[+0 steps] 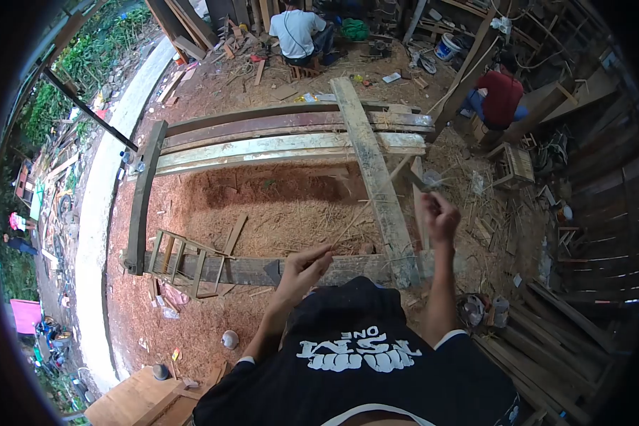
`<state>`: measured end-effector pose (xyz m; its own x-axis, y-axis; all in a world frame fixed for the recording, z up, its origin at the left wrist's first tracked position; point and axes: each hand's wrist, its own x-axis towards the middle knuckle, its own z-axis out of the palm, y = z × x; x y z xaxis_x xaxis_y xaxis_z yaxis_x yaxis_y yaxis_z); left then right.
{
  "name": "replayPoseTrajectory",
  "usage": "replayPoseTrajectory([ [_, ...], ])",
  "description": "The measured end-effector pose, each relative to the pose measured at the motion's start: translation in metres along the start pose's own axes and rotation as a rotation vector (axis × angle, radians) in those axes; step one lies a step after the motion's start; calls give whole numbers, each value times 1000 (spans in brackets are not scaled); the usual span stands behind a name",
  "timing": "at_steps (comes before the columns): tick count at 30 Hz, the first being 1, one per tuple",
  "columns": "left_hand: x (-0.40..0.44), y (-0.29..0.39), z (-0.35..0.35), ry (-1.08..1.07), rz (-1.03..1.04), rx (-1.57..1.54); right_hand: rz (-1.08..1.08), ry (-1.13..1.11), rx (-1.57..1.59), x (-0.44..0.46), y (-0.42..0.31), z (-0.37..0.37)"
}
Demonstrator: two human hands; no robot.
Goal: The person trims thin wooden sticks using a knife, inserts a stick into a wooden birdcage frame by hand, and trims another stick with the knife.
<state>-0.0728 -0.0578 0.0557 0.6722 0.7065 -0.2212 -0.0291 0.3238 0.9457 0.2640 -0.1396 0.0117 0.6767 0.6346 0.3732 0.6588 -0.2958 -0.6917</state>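
So the thing to look at here is a thin, pale, straw-coloured strip of wood or cane [351, 226]. It starts at the fingertips of the bare left hand [304, 271] and points away from the body, up and to the right, toward the wide, weathered grey-brown plank [369, 153]. Can't tell exactly where its far end stops. Thumb and index are pinched narrow on the near end, so the left is the closer hand.

The bare right hand [441, 216] is off to the right of the strip, past the plank, curled tight around what looks like the handle of a dark, flat blade [415, 179]. The grip itself is hidden, but the blade angles up and left, apart from the pinching fingers.

Count: one strip, one blade, one wide plank, one small ladder-like wooden frame [178, 264] on the left, at least three long boards [263, 148] behind, and two other people, one in a white shirt [296, 34], one in dark red [503, 92].
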Motion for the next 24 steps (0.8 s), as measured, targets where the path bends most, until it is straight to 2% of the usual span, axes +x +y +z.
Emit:
replayPoseTrajectory([
  [3,12,-4,-3,73,-71,-59,-78,39,133,2,-28,-5],
  [6,35,2,-1,121,-73,-101,-21,-67,259,-22,-41,20],
  [11,57,11,4,118,-28,-68,-25,-368,431,-48,-67,57],
  [17,75,6,9,40,73,115,-253,-402,455,-22,-116,59],
  [19,82,-4,6,48,131,195,-274,-433,445,-16,-115,62],
  [22,89,-8,0,45,265,256,-377,-360,430,-9,-110,68],
  [24,91,-3,-2,21,267,242,-427,-373,367,-2,-106,68],
])
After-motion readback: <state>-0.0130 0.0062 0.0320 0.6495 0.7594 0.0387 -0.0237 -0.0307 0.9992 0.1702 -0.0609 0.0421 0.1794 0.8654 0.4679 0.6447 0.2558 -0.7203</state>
